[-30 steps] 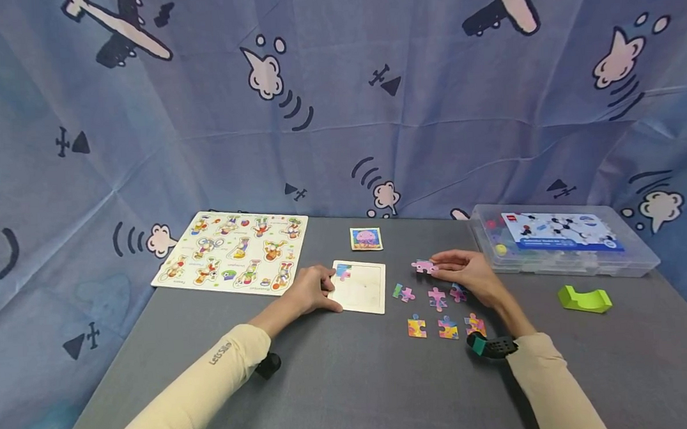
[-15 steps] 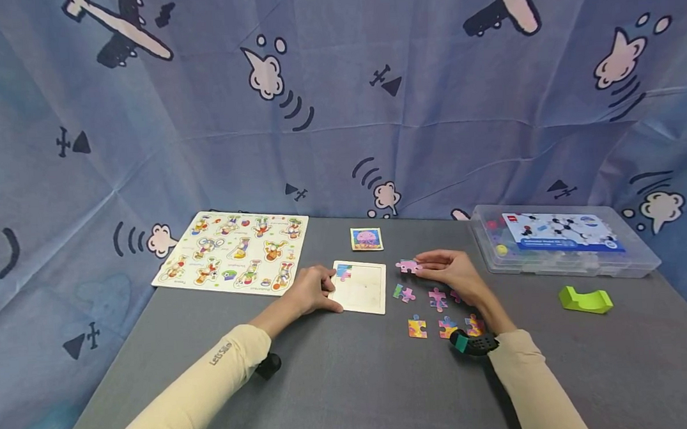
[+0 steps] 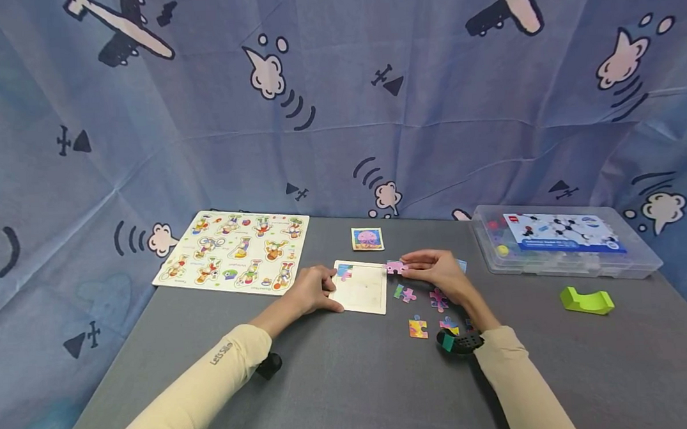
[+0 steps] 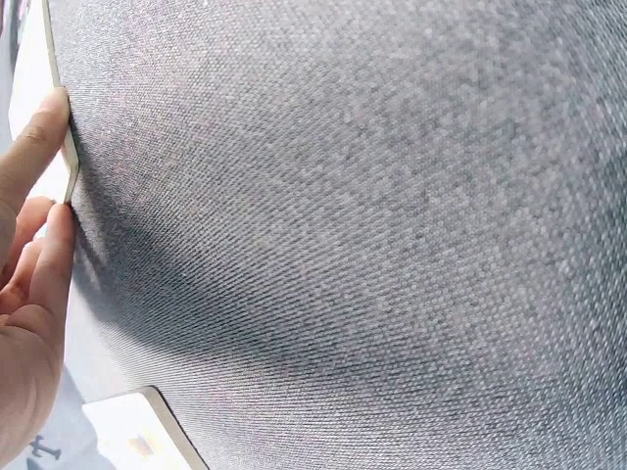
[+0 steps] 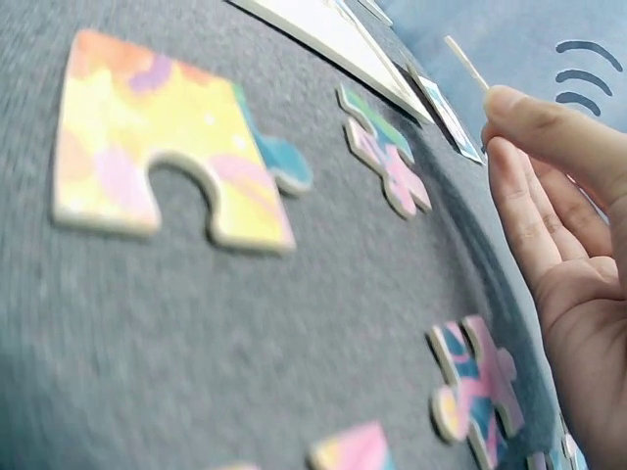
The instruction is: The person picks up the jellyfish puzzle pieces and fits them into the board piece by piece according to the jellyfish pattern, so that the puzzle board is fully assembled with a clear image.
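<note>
A pink jigsaw piece point(image 3: 395, 267) is pinched between the thumb and fingers of my right hand point(image 3: 435, 274), at the right rim of a square wooden puzzle tray point(image 3: 365, 297). In the right wrist view the piece point(image 5: 466, 63) shows edge-on, raised off the table. My left hand point(image 3: 309, 291) holds the tray by its left edge; thumb and fingertips lie along that edge in the left wrist view. One blue and pink piece point(image 3: 344, 273) sits in the tray's far left corner. Several loose pieces, among them a yellow one point(image 3: 417, 328) and a green and pink one point(image 3: 405, 293), lie to the right, some partly hidden by my right arm.
A small jellyfish picture card point(image 3: 367, 239) lies behind the tray. The large white picture board point(image 3: 236, 251) is at the left. A clear plastic case point(image 3: 564, 262) and a green curved block point(image 3: 586, 300) stand at the right. A patterned curtain point(image 3: 338, 99) hangs behind the table.
My right hand has carried the pink jigsaw piece leftward, from beyond the loose pieces to the tray's right rim. My left hand stays on the tray.
</note>
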`<action>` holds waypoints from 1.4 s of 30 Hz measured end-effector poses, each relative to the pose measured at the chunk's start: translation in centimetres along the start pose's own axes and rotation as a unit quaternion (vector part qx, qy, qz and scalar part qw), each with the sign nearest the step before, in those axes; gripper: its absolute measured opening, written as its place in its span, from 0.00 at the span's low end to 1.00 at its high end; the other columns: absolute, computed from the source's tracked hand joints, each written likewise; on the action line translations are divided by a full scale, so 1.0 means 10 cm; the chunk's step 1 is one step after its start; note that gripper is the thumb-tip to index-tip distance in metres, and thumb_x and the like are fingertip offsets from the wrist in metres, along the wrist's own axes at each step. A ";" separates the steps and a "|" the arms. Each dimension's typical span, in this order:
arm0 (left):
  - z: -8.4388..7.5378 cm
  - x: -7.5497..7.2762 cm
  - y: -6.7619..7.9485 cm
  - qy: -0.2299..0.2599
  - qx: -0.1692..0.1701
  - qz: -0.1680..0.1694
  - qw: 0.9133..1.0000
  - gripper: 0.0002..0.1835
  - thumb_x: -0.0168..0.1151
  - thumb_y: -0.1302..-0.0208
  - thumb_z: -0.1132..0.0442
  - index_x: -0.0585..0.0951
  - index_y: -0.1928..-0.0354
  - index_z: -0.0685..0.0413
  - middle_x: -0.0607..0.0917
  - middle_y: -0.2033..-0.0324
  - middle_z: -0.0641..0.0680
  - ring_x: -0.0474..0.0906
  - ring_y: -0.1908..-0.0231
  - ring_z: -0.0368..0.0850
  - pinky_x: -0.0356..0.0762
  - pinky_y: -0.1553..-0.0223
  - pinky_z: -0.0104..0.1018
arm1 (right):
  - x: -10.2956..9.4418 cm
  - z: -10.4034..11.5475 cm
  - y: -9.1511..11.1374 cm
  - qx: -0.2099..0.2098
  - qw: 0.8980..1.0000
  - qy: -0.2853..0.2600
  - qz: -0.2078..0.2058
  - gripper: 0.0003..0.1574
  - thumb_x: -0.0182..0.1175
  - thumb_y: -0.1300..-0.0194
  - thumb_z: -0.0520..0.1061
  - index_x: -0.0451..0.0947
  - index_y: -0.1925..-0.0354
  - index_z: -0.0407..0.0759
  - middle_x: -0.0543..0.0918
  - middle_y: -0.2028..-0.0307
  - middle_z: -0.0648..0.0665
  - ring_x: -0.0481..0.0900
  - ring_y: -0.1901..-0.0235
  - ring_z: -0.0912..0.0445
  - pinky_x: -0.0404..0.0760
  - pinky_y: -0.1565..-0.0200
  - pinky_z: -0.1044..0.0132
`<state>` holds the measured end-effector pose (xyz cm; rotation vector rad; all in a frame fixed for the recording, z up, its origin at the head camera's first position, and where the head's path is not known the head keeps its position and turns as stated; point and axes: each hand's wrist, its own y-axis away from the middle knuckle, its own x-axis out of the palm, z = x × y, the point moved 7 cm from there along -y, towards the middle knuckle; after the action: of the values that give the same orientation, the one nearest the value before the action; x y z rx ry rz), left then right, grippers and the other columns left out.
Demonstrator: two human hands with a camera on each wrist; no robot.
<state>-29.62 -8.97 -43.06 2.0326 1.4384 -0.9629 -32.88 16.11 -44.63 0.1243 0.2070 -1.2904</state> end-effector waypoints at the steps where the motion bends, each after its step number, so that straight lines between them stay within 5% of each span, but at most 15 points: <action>1: 0.00 0.00 0.00 0.000 0.001 0.000 1.000 0.18 0.84 0.67 0.63 0.82 0.76 0.59 0.81 0.47 0.59 0.78 0.48 0.51 0.77 0.54 0.38 | 0.02 0.01 0.00 -0.002 1.000 -0.002 0.002 0.27 0.70 0.46 0.34 0.76 0.48 0.24 0.81 0.51 0.30 0.83 0.61 0.63 0.80 0.56 0.73; 11: 0.01 0.00 0.00 -0.007 0.000 0.000 1.000 0.18 0.84 0.67 0.62 0.82 0.75 0.59 0.81 0.46 0.58 0.79 0.52 0.48 0.78 0.56 0.36 | 0.22 0.05 -0.08 -0.051 0.998 -0.022 0.023 0.23 0.72 0.48 0.37 0.80 0.53 0.29 0.86 0.59 0.43 0.84 0.63 0.61 0.81 0.60 0.72; 19: 0.01 -0.02 0.02 0.000 0.000 0.004 1.000 0.19 0.83 0.66 0.62 0.81 0.74 0.58 0.80 0.46 0.59 0.74 0.71 0.37 0.76 0.65 0.30 | 0.37 0.06 -0.15 -0.020 0.999 -0.022 0.024 0.25 0.70 0.47 0.31 0.77 0.51 0.24 0.81 0.53 0.28 0.84 0.62 0.60 0.81 0.58 0.70; 33: 0.00 -0.02 0.01 -0.007 0.013 0.004 1.000 0.18 0.83 0.65 0.63 0.79 0.77 0.58 0.81 0.48 0.60 0.72 0.70 0.38 0.72 0.64 0.31 | 0.58 0.12 -0.26 -0.017 0.999 0.021 0.022 0.21 0.70 0.46 0.35 0.80 0.54 0.28 0.84 0.58 0.33 0.84 0.64 0.59 0.81 0.60 0.71; 42: -0.02 -0.02 0.02 -0.005 0.013 0.003 1.000 0.18 0.83 0.66 0.63 0.80 0.77 0.59 0.81 0.48 0.60 0.73 0.71 0.37 0.73 0.66 0.28 | 0.64 0.19 -0.25 -0.036 0.997 0.061 0.013 0.19 0.70 0.46 0.33 0.81 0.56 0.26 0.84 0.59 0.31 0.84 0.62 0.46 0.81 0.63 0.72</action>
<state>-29.45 -8.99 -42.74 2.0464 1.4220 -0.9919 -33.43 9.05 -44.18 0.1434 0.3543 -1.2496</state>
